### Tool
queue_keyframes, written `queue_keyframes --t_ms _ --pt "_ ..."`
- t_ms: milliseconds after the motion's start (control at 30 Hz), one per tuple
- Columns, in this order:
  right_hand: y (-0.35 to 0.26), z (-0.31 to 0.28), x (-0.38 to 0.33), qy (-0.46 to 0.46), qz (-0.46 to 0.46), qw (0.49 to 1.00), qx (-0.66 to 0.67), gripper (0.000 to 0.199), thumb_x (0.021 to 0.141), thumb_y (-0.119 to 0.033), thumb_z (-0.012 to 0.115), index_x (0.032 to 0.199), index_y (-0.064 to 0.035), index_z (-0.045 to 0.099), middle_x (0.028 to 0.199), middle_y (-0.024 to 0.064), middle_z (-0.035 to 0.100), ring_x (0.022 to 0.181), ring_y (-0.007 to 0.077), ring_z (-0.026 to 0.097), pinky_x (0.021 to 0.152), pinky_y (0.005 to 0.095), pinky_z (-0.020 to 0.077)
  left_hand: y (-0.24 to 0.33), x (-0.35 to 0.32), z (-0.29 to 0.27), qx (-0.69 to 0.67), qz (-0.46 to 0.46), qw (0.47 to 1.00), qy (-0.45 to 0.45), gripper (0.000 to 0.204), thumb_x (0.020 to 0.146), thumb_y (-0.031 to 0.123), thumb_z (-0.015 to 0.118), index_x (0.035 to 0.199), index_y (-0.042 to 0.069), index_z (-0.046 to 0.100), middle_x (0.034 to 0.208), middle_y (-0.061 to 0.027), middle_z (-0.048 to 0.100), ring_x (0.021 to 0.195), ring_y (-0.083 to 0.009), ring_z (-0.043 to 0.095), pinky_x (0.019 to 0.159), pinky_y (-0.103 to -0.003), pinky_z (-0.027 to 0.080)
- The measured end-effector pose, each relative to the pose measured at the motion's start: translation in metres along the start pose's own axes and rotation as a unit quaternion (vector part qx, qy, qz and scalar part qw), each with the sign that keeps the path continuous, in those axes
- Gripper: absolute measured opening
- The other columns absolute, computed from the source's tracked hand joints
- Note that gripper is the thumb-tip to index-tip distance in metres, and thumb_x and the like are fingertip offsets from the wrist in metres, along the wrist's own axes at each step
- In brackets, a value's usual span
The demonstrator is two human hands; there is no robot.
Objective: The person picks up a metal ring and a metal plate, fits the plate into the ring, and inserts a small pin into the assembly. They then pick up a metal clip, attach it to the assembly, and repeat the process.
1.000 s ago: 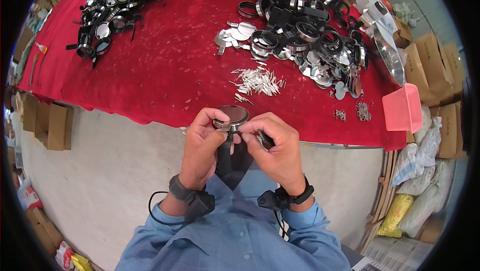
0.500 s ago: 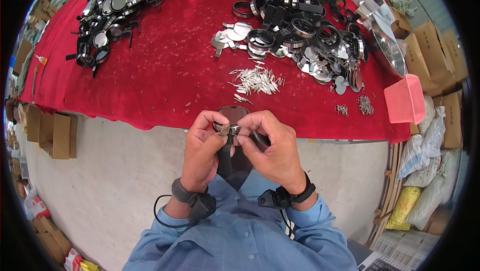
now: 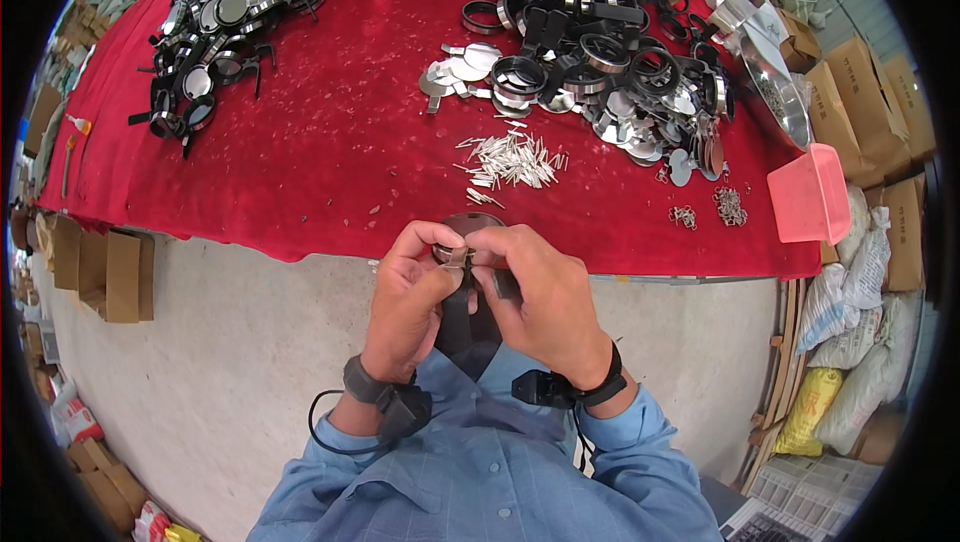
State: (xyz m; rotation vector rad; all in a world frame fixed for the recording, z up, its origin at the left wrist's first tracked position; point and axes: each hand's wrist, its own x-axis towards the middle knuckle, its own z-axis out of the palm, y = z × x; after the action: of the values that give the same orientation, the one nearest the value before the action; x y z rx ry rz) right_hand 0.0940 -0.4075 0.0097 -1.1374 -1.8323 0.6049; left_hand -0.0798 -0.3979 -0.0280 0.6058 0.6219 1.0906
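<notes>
Both of my hands meet just in front of the table's near edge, pinching one small round dark-rimmed mirror piece (image 3: 462, 230) between their fingertips. My left hand (image 3: 410, 292) grips its left side and my right hand (image 3: 540, 297) its right side, at a small metal part on the rim. Most of the piece is hidden by my fingers. A black strap hangs below between the hands. On the red cloth (image 3: 330, 152) just beyond lies a loose heap of small silver pins (image 3: 510, 162).
A pile of black rings and round mirror discs (image 3: 600, 52) fills the far right of the table; another pile of assembled black pieces (image 3: 215, 17) sits far left. A pink tray (image 3: 808, 192) rests at the right edge. Cardboard boxes and sacks stand on the right floor.
My hands stay together on the round piece, with only small finger shifts. The view has tilted a little, so the table sits slightly higher in the picture.
</notes>
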Motion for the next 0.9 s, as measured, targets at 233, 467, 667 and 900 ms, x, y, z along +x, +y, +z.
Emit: queue_keyframes --t_ms 233,467,667,900 --pt "0.012 0.004 -0.018 0.080 0.196 0.969 0.131 0.022 0.100 -0.006 0.064 0.121 -0.0003 0.065 0.095 0.0117 0.069 0.082 0.0241 0.071 0.073 0.0338 0.0540 0.002 -0.002 0.007 0.125 0.090 0.987 0.054 0.029 0.093 -0.008 0.059 0.120 0.000 0.054 0.110 -0.0114 0.067 0.099 -0.0183 0.073 0.075 -0.031 0.063" --pt "-0.005 0.008 -0.011 0.062 0.151 0.984 0.073 0.019 0.105 -0.008 0.057 0.118 -0.0013 0.069 0.093 0.0143 0.069 0.079 0.0230 0.069 0.071 0.0327 0.0531 -0.008 -0.005 0.007 0.195 0.178 0.962 0.064 0.031 0.090 -0.012 0.062 0.118 0.000 0.053 0.111 -0.0127 0.067 0.100 -0.0176 0.073 0.078 -0.029 0.061" --pt "-0.022 0.019 -0.005 0.045 0.155 0.981 0.103 0.045 0.092 -0.032 0.076 0.115 0.0001 0.053 0.070 0.0069 0.061 0.056 0.0142 0.059 0.055 0.0328 0.0503 -0.011 -0.009 0.008 0.388 0.385 0.833 0.082 0.037 0.086 0.001 0.073 0.119 0.000 0.055 0.104 -0.0095 0.069 0.091 -0.0128 0.070 0.074 -0.028 0.057" --pt "-0.038 0.029 -0.005 0.036 0.161 0.986 0.033 0.042 0.086 -0.026 0.078 0.109 0.0001 0.054 0.074 0.0145 0.068 0.063 0.0282 0.072 0.057 0.0388 0.0552 -0.012 -0.002 0.000 0.470 0.506 0.721 0.058 0.052 0.076 0.002 0.085 0.120 0.004 0.057 0.087 -0.0112 0.069 0.069 -0.0202 0.067 0.060 -0.029 0.053"
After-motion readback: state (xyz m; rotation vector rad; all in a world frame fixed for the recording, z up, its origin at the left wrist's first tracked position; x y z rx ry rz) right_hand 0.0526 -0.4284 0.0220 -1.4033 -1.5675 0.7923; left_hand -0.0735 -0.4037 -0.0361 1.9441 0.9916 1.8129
